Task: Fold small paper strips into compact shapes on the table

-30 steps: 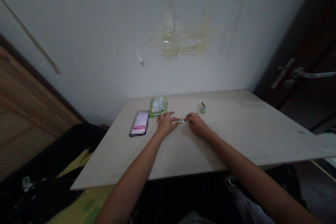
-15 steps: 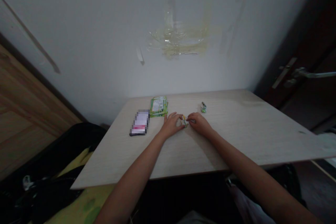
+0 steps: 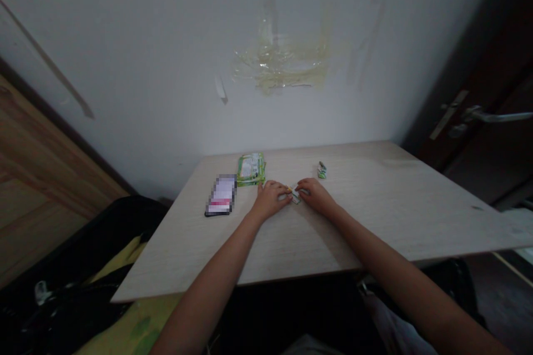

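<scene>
Both hands meet near the far middle of a pale wooden table. My left hand and my right hand pinch a small white and green wrapper between their fingertips, low over the tabletop. The wrapper looks folded small; its details are too small to read. A second small green wrapper piece lies a little beyond my right hand. A green packet lies flat just past my left hand.
A phone lies left of the green packet. The wall stands right behind the table. A dark door with a metal handle is at the right. Dark bags and yellow cloth sit below the table's left edge.
The wrapper was stretched flat between the hands; it is now folded smaller, and my left hand's fingers have curled in and shifted right toward my right hand.
</scene>
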A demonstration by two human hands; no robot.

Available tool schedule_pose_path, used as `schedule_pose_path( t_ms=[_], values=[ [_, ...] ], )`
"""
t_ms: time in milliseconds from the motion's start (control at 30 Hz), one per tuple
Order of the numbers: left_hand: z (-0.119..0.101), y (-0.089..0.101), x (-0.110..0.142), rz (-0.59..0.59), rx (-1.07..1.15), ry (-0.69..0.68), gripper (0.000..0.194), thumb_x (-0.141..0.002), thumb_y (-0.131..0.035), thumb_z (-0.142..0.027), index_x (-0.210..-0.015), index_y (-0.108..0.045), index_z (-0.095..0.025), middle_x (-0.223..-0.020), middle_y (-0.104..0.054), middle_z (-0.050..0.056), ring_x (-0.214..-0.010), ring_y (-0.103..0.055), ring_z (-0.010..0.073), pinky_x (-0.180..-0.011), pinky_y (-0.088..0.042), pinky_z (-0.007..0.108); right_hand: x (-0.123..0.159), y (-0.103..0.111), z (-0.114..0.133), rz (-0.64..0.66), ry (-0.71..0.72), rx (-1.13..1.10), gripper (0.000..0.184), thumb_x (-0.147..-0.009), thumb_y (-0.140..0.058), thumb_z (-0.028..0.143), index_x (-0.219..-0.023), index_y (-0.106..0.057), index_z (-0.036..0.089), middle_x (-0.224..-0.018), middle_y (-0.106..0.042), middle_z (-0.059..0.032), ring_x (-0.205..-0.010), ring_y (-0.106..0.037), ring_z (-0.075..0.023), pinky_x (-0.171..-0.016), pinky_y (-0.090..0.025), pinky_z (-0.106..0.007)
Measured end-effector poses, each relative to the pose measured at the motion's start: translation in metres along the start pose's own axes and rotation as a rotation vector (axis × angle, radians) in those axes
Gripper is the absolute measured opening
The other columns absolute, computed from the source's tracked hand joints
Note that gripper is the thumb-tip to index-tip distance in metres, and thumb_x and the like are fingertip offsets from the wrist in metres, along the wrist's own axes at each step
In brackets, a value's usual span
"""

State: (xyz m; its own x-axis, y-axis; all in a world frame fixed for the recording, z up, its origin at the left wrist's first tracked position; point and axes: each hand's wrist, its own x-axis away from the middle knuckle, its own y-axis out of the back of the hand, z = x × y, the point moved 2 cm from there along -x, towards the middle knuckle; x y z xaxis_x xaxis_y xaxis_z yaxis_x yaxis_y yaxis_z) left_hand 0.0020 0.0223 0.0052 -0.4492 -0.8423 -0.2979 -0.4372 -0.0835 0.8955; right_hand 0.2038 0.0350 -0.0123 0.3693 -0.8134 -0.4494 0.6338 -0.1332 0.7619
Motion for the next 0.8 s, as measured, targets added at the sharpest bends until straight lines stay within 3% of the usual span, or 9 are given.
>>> schedule_pose_path(
  t_ms=[200,367,800],
  values=[
    [-0.005,0.001,0.001,-0.040,-0.074,-0.079,0.024,-0.092,-0.058,-0.047,-0.104,-0.074,-0.034,-0.110,-0.070,0.001,-0.115,-0.052,0.0241,-0.114,-0.019,0.057,-0.001,0.000,-0.003,-0.008,-0.017,0.000,0.018,-0.085,-0.062,0.015,-0.098,-0.075,0.015,-0.104,-0.070,-0.0115,-0.102,-0.061,-0.0216,-0.096,-0.046,-0.034],
    [-0.005,-0.001,0.001,-0.047,-0.089,-0.114,0.022,-0.092,-0.059,-0.044,-0.103,-0.073,-0.032,-0.118,-0.070,0.002,-0.118,-0.052,0.0252,-0.115,-0.018,0.058,-0.006,0.005,-0.002,0.009,-0.049,0.020,0.018,-0.087,-0.061,0.016,-0.098,-0.075,0.013,-0.101,-0.071,-0.0110,-0.098,-0.062,-0.0207,-0.094,-0.046,-0.032],
    [-0.017,-0.009,-0.007,-0.044,-0.075,0.016,0.016,-0.092,-0.059,-0.041,-0.097,-0.069,-0.029,-0.117,-0.069,0.002,-0.117,-0.052,0.0257,-0.112,-0.022,0.061,-0.026,0.013,0.000,0.070,-0.074,0.105,0.011,-0.085,-0.064,0.016,-0.086,-0.075,0.013,-0.091,-0.069,-0.0094,-0.090,-0.061,-0.0189,-0.087,-0.045,-0.029]
  ],
)
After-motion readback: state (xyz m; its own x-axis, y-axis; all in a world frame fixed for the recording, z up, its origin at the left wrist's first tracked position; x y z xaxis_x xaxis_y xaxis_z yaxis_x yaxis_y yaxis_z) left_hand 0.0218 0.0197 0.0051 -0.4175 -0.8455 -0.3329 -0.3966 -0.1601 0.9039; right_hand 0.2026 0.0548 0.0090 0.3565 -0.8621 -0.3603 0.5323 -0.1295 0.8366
